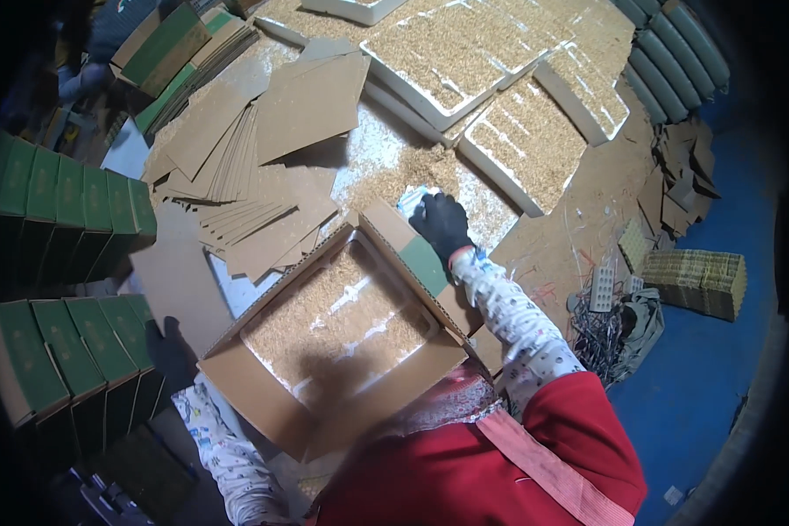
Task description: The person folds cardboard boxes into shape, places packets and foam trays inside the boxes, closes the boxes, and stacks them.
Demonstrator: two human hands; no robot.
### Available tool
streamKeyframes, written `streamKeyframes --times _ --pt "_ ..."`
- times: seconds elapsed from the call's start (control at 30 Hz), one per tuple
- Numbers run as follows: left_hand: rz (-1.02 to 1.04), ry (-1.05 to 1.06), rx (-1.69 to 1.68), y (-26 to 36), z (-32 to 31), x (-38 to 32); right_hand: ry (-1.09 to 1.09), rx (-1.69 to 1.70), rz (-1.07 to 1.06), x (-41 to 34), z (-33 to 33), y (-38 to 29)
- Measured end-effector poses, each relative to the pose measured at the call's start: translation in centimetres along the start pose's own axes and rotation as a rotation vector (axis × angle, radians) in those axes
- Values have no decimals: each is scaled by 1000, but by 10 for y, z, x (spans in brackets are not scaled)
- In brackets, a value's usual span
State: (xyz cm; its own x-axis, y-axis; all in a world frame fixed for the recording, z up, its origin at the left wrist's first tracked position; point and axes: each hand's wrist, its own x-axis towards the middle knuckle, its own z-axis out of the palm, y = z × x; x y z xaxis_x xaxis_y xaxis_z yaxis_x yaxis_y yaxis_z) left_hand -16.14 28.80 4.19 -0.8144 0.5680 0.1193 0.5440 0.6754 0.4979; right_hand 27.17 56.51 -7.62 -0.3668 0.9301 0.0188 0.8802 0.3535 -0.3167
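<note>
An open cardboard box (250,401) stands right before me. Inside it lies a white foam tray (273,368) filled with loose golden husks or shavings (361,309). My left hand (173,355), in a dark glove, grips the lower edge of a flat cardboard sheet (183,279) to the left of the box. Beyond the box's right flap, my dark-gloved right hand (441,223) has its fingers closed on a small white-and-blue packet (413,197), close to a heap of loose husks (427,167) on the table.
Loose cardboard sheets (312,108) lie fanned out beyond the box. Several filled foam trays (480,154) occupy the table's far side. Green-and-brown cartons (85,348) stand in rows at left. A bundle of yellowish trays (693,279) rests on the blue floor (683,394) at right.
</note>
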Motion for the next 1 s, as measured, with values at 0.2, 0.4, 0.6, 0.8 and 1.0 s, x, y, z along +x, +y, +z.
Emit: streamKeyframes --times 0.2,0.4,0.6,0.8,1.0 --pt "153 278 99 148 -78 -88 -84 -58 -7 21 20 1" --pt "1081 -479 532 212 -77 -154 -172 146 -43 16 30 20" --pt "1041 -852 425 166 -32 -187 -404 613 -6 47 42 63" --pt "1323 -700 145 163 -8 -194 -300 381 -46 38 22 38" --pt "1021 -891 -16 155 -8 -200 -228 546 -74 44 47 65"
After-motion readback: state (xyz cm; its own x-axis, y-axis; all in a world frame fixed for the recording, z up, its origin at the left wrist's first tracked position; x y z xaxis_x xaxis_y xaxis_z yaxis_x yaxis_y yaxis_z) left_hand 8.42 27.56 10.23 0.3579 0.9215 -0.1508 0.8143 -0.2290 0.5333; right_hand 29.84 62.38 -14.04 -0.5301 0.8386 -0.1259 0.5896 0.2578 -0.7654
